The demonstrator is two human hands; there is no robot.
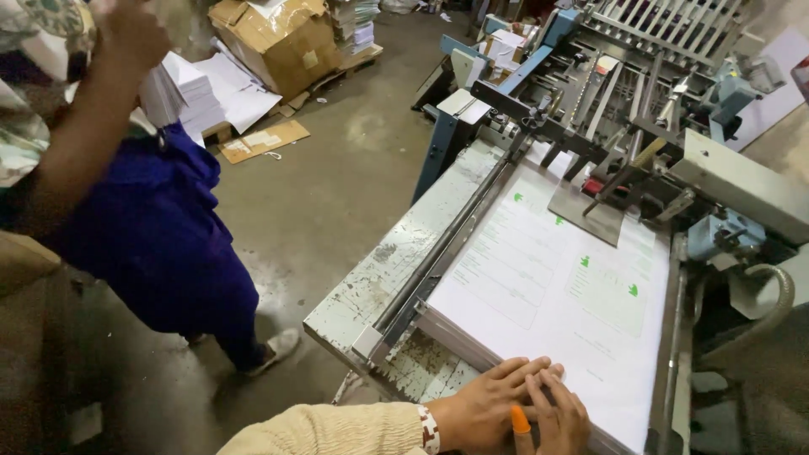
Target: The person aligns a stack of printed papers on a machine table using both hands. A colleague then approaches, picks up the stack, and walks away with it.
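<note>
A tall stack of white sheets printed in green (548,286) lies on the feed table of a paper-folding machine. My left hand (489,403), with a cream sleeve and a beaded wristband, rests flat on the stack's near corner. My right hand (558,414) lies beside it and partly over it, fingers spread on the top sheet. An orange rubber finger cover (520,419) sits on one digit of that hand. Neither hand grips anything.
The machine's worn grey side rail (404,261) runs along the stack's left. Its rollers and metal guides (624,109) stand at the far end. Another person in blue trousers (160,244) stands at left holding paper (168,93). Cardboard boxes (282,42) and loose sheets lie on the floor behind.
</note>
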